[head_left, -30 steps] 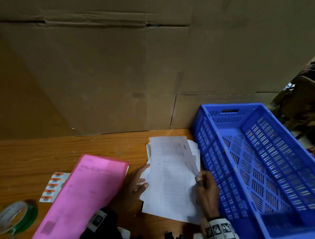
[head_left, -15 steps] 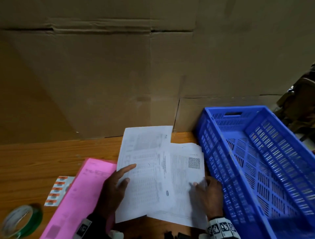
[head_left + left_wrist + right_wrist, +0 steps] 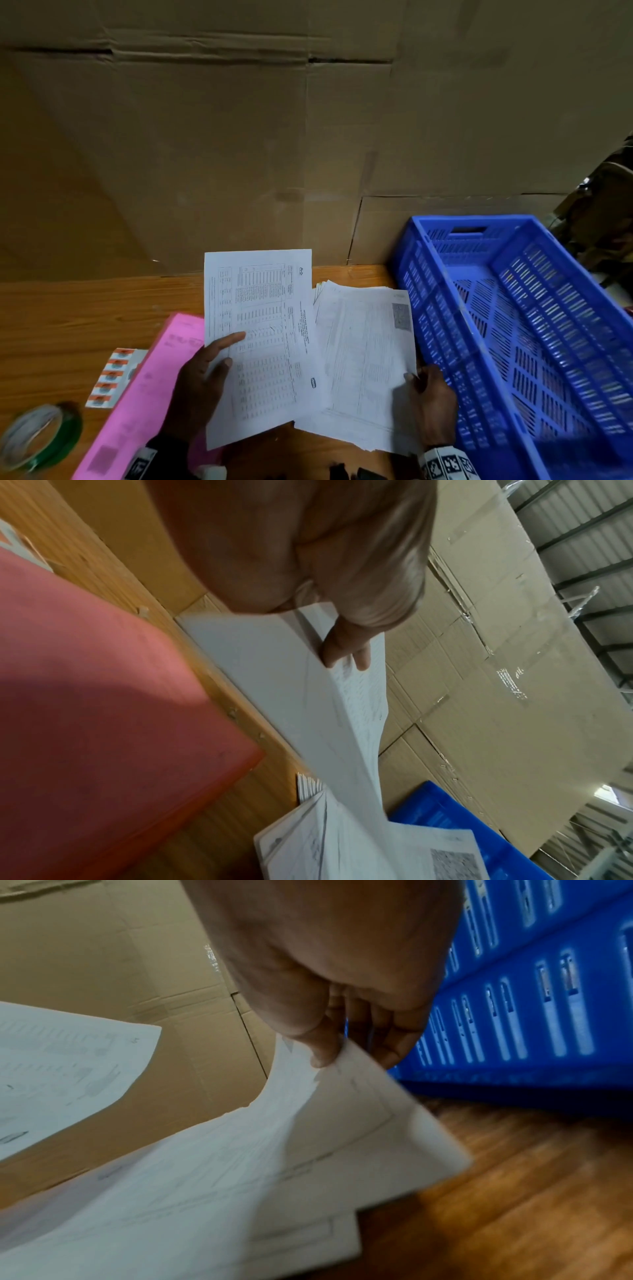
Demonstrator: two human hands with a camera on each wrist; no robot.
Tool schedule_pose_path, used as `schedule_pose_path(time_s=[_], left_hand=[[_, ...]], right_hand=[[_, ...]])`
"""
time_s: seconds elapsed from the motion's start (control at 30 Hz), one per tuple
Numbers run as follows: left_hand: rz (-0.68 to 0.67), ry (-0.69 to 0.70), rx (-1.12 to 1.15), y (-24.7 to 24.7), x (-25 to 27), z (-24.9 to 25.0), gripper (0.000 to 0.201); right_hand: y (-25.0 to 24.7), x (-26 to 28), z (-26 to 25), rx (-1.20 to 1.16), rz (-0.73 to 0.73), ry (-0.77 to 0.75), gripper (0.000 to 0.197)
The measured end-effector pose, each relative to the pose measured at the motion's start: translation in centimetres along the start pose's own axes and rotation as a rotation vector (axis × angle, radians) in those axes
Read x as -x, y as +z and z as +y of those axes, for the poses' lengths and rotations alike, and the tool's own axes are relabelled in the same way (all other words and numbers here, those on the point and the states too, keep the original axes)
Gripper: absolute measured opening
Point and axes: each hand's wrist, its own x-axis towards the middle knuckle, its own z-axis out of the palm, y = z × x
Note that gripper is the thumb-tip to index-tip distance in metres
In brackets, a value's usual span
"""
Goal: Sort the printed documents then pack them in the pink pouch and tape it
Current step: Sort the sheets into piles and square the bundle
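Observation:
My left hand (image 3: 209, 373) pinches a printed sheet (image 3: 257, 329) with tables on it and holds it lifted over the pink pouch (image 3: 144, 394); in the left wrist view the sheet (image 3: 274, 674) hangs from the thumb and fingers (image 3: 342, 653). A stack of printed documents (image 3: 366, 359) lies on the wooden table (image 3: 85, 308) beside the blue crate. My right hand (image 3: 428, 397) pinches the right edge of the stack's top sheets (image 3: 325, 1123), raising them slightly. The pink pouch (image 3: 85, 696) lies flat at the left under my left forearm.
A blue slotted crate (image 3: 534, 342) stands at the right, close to the stack. A roll of green tape (image 3: 41, 435) and a strip of labels (image 3: 113, 377) lie at the left. A cardboard wall (image 3: 274, 137) closes the back of the table.
My left hand has drawn one sheet off the stack and lifted it leftward over the pouch. My right hand has stayed at the stack's right edge.

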Motion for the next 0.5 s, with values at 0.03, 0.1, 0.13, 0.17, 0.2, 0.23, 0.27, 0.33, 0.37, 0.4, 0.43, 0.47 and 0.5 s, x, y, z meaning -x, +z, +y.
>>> schedule_pose_path(time_s=[0.03,0.1,0.13,0.17,0.2,0.23,0.27,0.33,0.37,0.4,0.43,0.47,0.5], left_hand=[[-0.022,0.006,0.006,-0.1,0.1,0.1,0.042],[-0.032,0.039,0.026,0.3,-0.1,0.1,0.050],[-0.019,0.065,0.022,0.5,-0.3,0.1,0.054],[-0.009,0.097,0.007,0.6,-0.4,0.1,0.058],[0.007,0.134,-0.005,0.7,-0.4,0.4,0.061],[0.019,0.150,-0.013,0.7,-0.5,0.7,0.064],[0.016,0.148,-0.016,0.7,-0.6,0.8,0.066],[0.008,0.130,0.001,0.8,-1.0,0.5,0.073],[-0.011,0.111,0.022,0.7,-1.2,0.3,0.076],[-0.022,0.094,0.032,0.7,-1.4,0.3,0.078],[-0.031,0.086,0.040,0.6,-1.6,0.3,0.078],[-0.034,0.071,0.037,0.5,-1.8,0.4,0.078],[-0.040,0.070,0.031,0.5,-1.9,0.6,0.077]], right_hand=[[-0.1,-0.1,0.0,0.009,0.028,-0.059,0.017],[-0.1,-0.4,-0.2,0.010,0.071,-0.133,0.024],[-0.4,-0.1,-1.0,-0.035,0.097,-0.139,0.024],[-0.9,0.0,-1.8,-0.076,0.135,-0.153,0.020],[-1.5,0.3,-2.7,-0.111,0.184,-0.177,0.016],[-2.2,0.5,-3.6,-0.155,0.222,-0.200,0.011],[-2.9,0.6,-4.4,-0.198,0.251,-0.193,0.010],[-3.8,0.7,-5.7,-0.305,0.299,-0.131,0.013],[-4.4,0.7,-6.4,-0.359,0.324,-0.118,0.015],[-4.9,0.5,-6.8,-0.415,0.341,-0.136,0.015],[-5.5,0.6,-7.7,-0.484,0.345,-0.155,0.015],[-5.9,0.4,-8.2,-0.564,0.332,-0.174,0.015],[-6.2,0.4,-8.9,-0.660,0.300,-0.176,0.015]])
